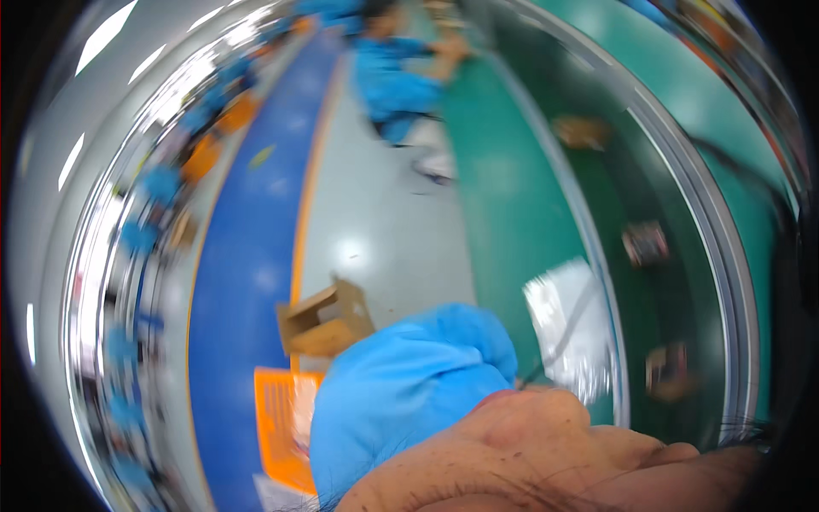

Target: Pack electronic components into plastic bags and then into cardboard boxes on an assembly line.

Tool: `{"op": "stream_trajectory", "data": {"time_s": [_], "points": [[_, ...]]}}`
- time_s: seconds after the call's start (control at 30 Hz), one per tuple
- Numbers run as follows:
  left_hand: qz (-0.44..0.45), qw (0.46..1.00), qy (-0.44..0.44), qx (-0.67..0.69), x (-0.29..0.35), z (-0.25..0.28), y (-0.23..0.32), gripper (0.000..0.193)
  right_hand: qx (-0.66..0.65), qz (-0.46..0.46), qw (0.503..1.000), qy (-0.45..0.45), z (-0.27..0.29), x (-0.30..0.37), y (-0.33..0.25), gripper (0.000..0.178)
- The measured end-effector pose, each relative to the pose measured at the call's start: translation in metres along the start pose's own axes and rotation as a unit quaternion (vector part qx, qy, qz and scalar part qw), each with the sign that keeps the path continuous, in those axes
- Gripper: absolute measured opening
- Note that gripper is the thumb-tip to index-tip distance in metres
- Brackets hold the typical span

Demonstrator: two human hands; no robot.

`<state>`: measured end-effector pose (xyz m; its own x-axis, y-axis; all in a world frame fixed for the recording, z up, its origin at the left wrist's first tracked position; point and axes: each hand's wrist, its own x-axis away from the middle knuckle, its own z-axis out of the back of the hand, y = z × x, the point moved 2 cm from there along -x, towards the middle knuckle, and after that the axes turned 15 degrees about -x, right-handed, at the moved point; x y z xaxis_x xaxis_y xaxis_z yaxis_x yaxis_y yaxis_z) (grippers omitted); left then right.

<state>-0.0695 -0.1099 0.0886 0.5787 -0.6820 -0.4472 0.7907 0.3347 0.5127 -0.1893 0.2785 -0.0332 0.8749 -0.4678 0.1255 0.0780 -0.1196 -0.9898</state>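
Neither my left hand nor my right hand shows in the picture. Blue clothing (409, 375) of a person fills the lower middle, very close, and no hand comes out of it in view. To its right a shiny silvery-white plastic bag or sheet (567, 320) lies on the green worktop (503, 196). On its left stands an orange slotted basket (271, 427) with something pale and wrapped in it. Behind the basket is an open cardboard box (328, 311).
A dark green belt (614, 188) between metal rails carries a few small blurred items (646, 243). Farther off, a person in blue (401, 81) sits at the worktop, an arm over it. A blue floor strip (247, 247) with orange edging runs along the left.
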Motion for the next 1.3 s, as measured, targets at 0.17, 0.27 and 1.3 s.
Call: {"op": "stream_trajectory", "data": {"time_s": [0.17, 0.27, 1.3], "points": [[0.020, 0.989, -0.070, -0.130, -0.001, -0.008, -0.033, 0.042, 0.415, 0.003, 0.892, 0.181, 0.100, 0.232, -0.115, 0.041], [-0.035, 0.979, -0.080, -0.185, -0.005, -0.012, -0.039, 0.042, 0.541, 0.018, 0.819, 0.191, 0.044, 0.252, -0.114, 0.031], [-0.047, 0.951, -0.212, -0.219, 0.006, -0.009, -0.048, 0.023, 0.524, -0.035, 0.834, 0.171, 0.037, 0.228, -0.098, 0.082]]}}
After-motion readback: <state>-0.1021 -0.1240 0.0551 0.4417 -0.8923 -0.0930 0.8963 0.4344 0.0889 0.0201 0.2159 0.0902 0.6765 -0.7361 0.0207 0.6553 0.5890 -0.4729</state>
